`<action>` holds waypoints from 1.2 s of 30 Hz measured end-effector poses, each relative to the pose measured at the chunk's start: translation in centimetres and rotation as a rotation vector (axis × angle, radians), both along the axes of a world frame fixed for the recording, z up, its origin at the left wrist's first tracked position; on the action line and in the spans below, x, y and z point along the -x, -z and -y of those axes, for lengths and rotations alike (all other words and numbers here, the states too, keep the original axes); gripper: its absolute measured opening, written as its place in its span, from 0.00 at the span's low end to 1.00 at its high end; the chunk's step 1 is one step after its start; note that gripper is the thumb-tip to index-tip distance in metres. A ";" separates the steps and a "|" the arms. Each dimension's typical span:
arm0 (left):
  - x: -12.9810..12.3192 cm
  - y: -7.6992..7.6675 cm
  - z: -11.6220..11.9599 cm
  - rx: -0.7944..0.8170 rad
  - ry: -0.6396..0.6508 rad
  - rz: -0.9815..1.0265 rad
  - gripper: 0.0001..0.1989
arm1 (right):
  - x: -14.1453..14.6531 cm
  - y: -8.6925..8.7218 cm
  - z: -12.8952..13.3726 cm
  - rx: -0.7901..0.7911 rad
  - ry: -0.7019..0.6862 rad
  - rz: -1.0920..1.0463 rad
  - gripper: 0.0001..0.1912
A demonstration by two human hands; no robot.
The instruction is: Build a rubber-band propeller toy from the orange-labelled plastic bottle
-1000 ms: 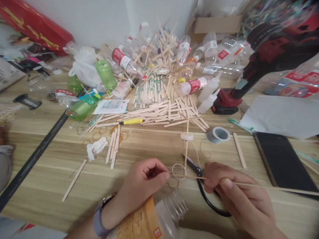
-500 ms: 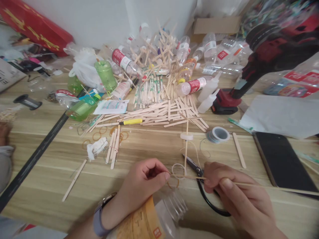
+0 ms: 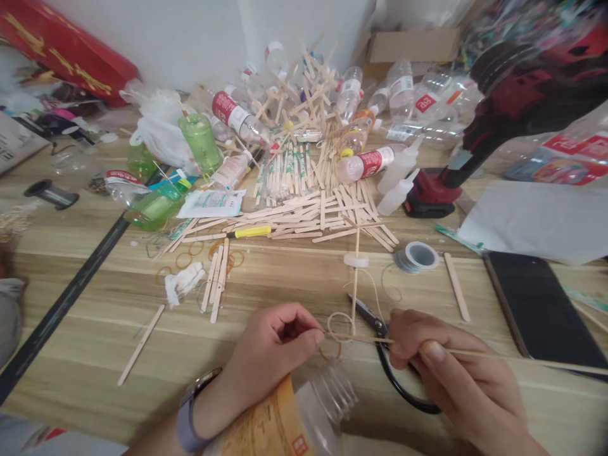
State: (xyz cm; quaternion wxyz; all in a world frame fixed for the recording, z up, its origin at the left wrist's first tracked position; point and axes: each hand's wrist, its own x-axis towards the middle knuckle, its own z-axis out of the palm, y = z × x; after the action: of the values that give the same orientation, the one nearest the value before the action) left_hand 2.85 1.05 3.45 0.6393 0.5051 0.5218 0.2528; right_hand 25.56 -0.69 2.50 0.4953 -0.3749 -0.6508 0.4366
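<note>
A long thin wooden stick (image 3: 517, 360) runs sideways near the front of the table. My left hand (image 3: 280, 342) pinches its left end, and my right hand (image 3: 456, 373) is closed round it further right. Between the hands, a white string loop (image 3: 340, 326) lies by the stick. Just behind stands an upright thin stick (image 3: 355, 288) with a white disc (image 3: 356, 260) and a cross of sticks on top. Black scissors (image 3: 394, 380) lie partly under my right hand. A clear bottle with an orange label (image 3: 266, 424) rests beneath my left forearm.
Behind are a pile of craft sticks (image 3: 294, 218), plastic bottles (image 3: 373, 163), a yellow-handled tool (image 3: 253, 232) and a wire roll (image 3: 418, 257). A phone (image 3: 541, 310) and a red-black power tool (image 3: 503, 107) are at right. Another person's arm (image 3: 7, 304) shows at far left.
The other person's hand at the far left has shifted slightly. My hands and the stick have hardly moved.
</note>
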 end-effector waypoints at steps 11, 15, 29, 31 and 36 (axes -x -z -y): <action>0.0 0.1 0.0 0.001 -0.002 0.003 0.07 | -0.1 0.1 0.1 0.023 -0.006 -0.003 0.14; 0.0 0.1 -0.1 0.006 -0.004 0.017 0.07 | -0.1 0.0 0.0 0.010 -0.006 0.002 0.14; -0.1 -0.2 -0.1 0.014 0.004 -0.010 0.07 | -0.1 0.1 0.1 0.001 -0.004 0.004 0.13; -0.2 -0.2 -0.1 0.012 0.003 -0.011 0.07 | -0.1 0.0 0.2 0.000 -0.002 0.009 0.13; -0.1 -0.1 -0.1 0.026 0.000 0.003 0.07 | -0.1 -0.2 0.2 -0.002 0.005 0.013 0.14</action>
State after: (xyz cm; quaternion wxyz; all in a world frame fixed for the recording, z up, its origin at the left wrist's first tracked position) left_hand 2.92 1.14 3.58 0.6466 0.4964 0.5240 0.2468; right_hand 25.70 -0.88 2.73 0.4927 -0.3790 -0.6533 0.4322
